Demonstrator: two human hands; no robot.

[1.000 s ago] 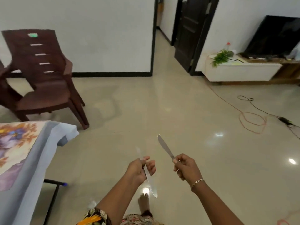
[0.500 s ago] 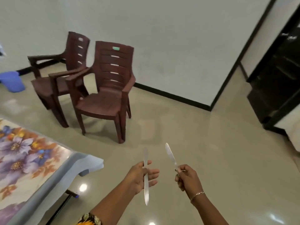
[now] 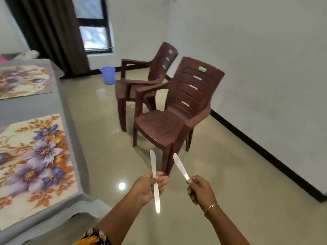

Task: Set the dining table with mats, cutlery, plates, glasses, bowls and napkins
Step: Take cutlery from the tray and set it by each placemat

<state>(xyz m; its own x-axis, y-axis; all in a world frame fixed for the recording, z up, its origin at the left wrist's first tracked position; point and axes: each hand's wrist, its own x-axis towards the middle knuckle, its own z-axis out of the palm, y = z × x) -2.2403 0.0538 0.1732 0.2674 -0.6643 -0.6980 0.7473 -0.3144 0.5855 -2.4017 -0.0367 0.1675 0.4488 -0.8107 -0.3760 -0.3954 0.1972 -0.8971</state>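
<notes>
— Holding what, each hand?
— Cutlery. The left hand (image 3: 148,187) pinches a knife (image 3: 153,163) near its middle between thumb and fingers, tip up, handle hanging below. The right hand (image 3: 200,190) is curled round the handle of a second knife (image 3: 180,167), whose blade slants up and leftward. Both knives are in the air over the floor (image 3: 221,174), apart from each other.
— Where does the worktop end?
— The worktop (image 3: 35,106) lies on the left. Its long edge runs away toward the curtain (image 3: 53,32), and its near corner sits beside the left forearm.
— Room to move?
— A strip of shiny floor runs between that edge and the near chair (image 3: 168,128). The far chair (image 3: 152,75) stands close behind it, and a bucket (image 3: 108,75) sits near the window wall. On the right, the wall (image 3: 265,68) meets the floor at a dark skirting.
— And on the worktop?
— A near mat (image 3: 35,160) and a far mat (image 3: 24,80), both floral, with grey cover between them.
</notes>
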